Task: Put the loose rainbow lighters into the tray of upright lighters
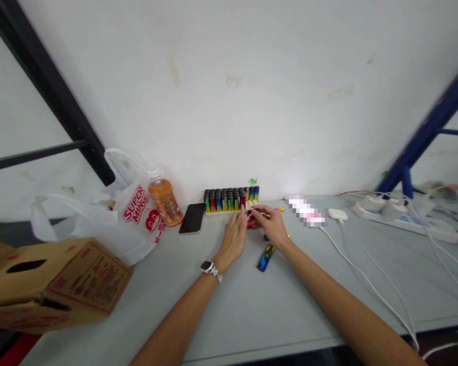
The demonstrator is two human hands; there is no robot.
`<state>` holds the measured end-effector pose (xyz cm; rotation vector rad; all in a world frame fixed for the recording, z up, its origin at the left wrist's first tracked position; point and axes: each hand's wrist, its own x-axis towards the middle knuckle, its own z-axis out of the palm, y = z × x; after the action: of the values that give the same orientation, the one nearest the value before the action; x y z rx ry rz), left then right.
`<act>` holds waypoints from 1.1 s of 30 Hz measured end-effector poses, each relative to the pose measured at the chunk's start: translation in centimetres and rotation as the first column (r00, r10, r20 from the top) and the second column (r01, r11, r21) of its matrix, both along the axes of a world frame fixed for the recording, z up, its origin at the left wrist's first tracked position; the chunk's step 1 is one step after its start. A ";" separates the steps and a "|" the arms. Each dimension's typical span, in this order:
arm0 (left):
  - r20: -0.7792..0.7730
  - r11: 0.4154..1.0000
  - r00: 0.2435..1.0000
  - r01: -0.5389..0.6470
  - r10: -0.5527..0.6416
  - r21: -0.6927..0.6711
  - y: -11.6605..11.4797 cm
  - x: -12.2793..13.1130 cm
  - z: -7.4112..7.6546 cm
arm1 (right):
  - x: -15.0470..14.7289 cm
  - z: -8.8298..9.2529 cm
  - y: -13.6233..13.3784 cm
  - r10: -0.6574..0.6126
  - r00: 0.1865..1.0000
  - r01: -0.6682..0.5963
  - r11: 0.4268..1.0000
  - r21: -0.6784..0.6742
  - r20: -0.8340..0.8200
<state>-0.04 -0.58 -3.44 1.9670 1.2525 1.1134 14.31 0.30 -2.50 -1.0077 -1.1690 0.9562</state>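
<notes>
Rows of shiny coloured lighters [224, 203] with black tops stand upright in a pale tray [212, 213] against the wall. My left hand [234, 235] lies at the tray's front right, its fingers stretched out beside the lighters. Just to its right, my right hand [272, 223] is closed, thumb and fingers pinching what looks like a red lighter [249, 216], partly hidden by the fingers. A blue and gold lighter [266, 257] lies loose on the table below my right hand. More loose lighters show partly under and behind that hand, one with a yellow end [280, 209].
Left of the tray are a black phone [192, 218], an orange drink bottle [165, 199], a white plastic bag [95, 223] and a cardboard box [61, 284]. To the right are a lit phone [305, 211], a white charger [338, 214], cables and a power strip [408, 218].
</notes>
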 end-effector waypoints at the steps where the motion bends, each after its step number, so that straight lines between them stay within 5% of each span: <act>1: -0.107 0.998 0.994 -0.003 0.010 0.062 0.0 -0.3 0.0 | 0.4 0.0 0.2 -0.037 0.999 0.037 0.999 0.019 -0.006; 5: -0.440 0.967 0.898 0.132 -0.024 0.218 0.1 -1.2 0.0 | 1.9 0.0 0.9 -0.202 0.979 0.201 0.974 0.103 0.002; 10: -0.622 0.952 0.783 0.204 -0.018 0.229 -0.3 -1.4 0.2 | 3.2 -0.3 1.5 -0.263 0.964 0.256 0.959 0.124 0.044; 17: -0.684 0.950 0.729 0.193 0.029 0.247 -0.3 -1.9 1.4 | 3.4 -0.6 2.2 -0.280 0.953 0.259 0.950 0.174 0.111; 23: -0.706 0.971 0.707 0.191 -0.035 0.144 -0.2 -2.8 2.5 | 2.7 0.9 4.7 -0.249 0.923 0.168 0.947 0.275 0.294; 33: -0.640 0.975 0.764 0.190 -0.075 0.112 0.4 -4.0 1.8 | 2.0 1.5 10.2 -0.173 0.849 0.009 0.950 0.314 0.500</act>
<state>-4.05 -0.21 -1.66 2.6519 1.3291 0.4882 16.29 10.53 -1.01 -1.0941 -1.6457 0.4034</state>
